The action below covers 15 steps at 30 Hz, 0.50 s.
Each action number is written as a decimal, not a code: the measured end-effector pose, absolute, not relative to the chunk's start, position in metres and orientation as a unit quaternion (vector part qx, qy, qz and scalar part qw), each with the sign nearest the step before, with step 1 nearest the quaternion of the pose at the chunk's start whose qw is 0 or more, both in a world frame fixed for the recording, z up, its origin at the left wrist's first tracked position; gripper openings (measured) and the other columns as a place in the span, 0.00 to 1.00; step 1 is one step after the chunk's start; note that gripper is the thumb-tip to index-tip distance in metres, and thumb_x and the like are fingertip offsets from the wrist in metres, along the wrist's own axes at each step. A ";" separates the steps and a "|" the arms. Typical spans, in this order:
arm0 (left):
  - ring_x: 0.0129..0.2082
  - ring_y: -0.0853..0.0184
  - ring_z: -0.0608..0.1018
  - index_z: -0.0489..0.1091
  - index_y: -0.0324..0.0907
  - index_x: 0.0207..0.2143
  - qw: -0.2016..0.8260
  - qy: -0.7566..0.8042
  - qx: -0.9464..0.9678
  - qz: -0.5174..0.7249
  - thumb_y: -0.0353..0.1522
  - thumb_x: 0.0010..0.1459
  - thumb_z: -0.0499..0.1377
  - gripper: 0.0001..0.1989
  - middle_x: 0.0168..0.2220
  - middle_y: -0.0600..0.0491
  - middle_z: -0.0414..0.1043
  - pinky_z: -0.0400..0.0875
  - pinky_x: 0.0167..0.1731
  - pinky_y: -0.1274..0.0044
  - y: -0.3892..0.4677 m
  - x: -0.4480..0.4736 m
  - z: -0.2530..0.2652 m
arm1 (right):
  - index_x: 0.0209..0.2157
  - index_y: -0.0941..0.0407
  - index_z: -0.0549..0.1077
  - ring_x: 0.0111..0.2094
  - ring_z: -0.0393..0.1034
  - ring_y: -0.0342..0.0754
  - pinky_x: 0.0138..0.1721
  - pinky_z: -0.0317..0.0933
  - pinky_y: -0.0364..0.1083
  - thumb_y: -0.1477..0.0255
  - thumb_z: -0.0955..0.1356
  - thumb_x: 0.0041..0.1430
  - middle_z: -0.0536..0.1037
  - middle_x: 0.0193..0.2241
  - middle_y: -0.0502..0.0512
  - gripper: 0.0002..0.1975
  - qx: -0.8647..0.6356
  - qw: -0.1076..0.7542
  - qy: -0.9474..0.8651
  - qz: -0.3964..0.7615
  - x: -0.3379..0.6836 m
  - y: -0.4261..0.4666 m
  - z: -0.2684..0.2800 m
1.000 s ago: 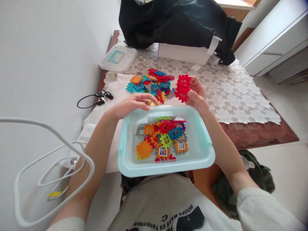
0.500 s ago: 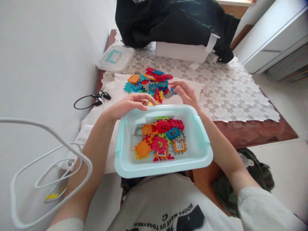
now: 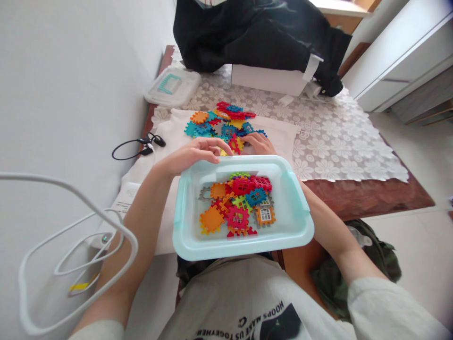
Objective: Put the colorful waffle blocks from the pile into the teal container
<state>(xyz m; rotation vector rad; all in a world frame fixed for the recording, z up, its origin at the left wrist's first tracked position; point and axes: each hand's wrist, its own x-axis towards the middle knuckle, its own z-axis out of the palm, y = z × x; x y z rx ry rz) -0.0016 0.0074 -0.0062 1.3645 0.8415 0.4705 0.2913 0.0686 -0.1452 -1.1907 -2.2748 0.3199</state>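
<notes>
Resting on the far rim of the pale blue tray (image 3: pixel 184 208), the left hand (image 3: pixel 193 155) curls loosely over that edge, steadying it on the lap. Roughly a dozen interlocking plastic tiles (image 3: pixel 239 205) already lie inside, while a comparable pile of tiles (image 3: pixel 221 123) remains on the white cloth (image 3: pixel 279 134) over the table (image 3: pixel 354 193). Beyond the tray, the right hand (image 3: pixel 257 143) lies palm-down on that pile; what its fingers clasp cannot be told. Upside-down shirt lettering (image 3: pixel 244 323) reads "HOOPS MAKE US TOGETHER".

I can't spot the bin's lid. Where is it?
The clear lid lies at the table's far left corner by the wall, beyond the loose tile pile and left of the white box.
</notes>
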 end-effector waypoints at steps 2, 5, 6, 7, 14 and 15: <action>0.25 0.71 0.62 0.81 0.40 0.45 0.671 0.371 0.606 0.210 0.32 0.50 0.69 0.18 0.26 0.58 0.62 0.54 0.25 0.79 0.008 -0.002 -0.007 | 0.62 0.47 0.78 0.56 0.74 0.64 0.62 0.67 0.59 0.56 0.77 0.63 0.80 0.55 0.61 0.28 -0.444 0.263 -0.848 0.119 0.292 0.068 -0.145; 0.25 0.71 0.62 0.81 0.40 0.45 0.668 0.371 0.610 0.210 0.32 0.51 0.69 0.17 0.27 0.58 0.61 0.54 0.26 0.79 0.009 -0.003 -0.008 | 0.58 0.48 0.81 0.54 0.74 0.63 0.60 0.67 0.59 0.55 0.77 0.63 0.80 0.51 0.62 0.25 -0.443 0.242 -0.855 0.118 0.293 0.069 -0.146; 0.25 0.71 0.62 0.81 0.40 0.46 0.667 0.371 0.611 0.209 0.32 0.51 0.69 0.17 0.27 0.58 0.62 0.54 0.26 0.79 0.009 -0.003 -0.008 | 0.56 0.48 0.82 0.53 0.74 0.63 0.61 0.68 0.59 0.56 0.77 0.63 0.79 0.51 0.62 0.23 -0.441 0.242 -0.857 0.115 0.293 0.069 -0.146; 0.25 0.71 0.62 0.81 0.40 0.46 0.667 0.371 0.611 0.209 0.32 0.51 0.69 0.17 0.27 0.58 0.62 0.54 0.26 0.78 0.009 -0.003 -0.009 | 0.54 0.49 0.82 0.54 0.74 0.63 0.61 0.67 0.60 0.56 0.77 0.63 0.79 0.52 0.62 0.22 -0.439 0.248 -0.857 0.110 0.294 0.068 -0.146; 0.26 0.71 0.63 0.82 0.40 0.46 0.667 0.365 0.615 0.209 0.32 0.52 0.69 0.18 0.27 0.57 0.62 0.54 0.25 0.78 0.010 -0.004 -0.010 | 0.68 0.47 0.72 0.76 0.54 0.70 0.74 0.53 0.68 0.55 0.76 0.64 0.63 0.76 0.61 0.34 -0.458 0.278 -0.840 0.084 0.289 0.058 -0.144; 0.26 0.70 0.63 0.82 0.41 0.46 0.668 0.364 0.615 0.209 0.32 0.52 0.69 0.18 0.27 0.57 0.62 0.54 0.25 0.78 0.010 -0.004 -0.010 | 0.68 0.48 0.72 0.76 0.54 0.69 0.74 0.53 0.68 0.56 0.76 0.65 0.64 0.75 0.62 0.33 -0.457 0.267 -0.843 0.092 0.289 0.058 -0.144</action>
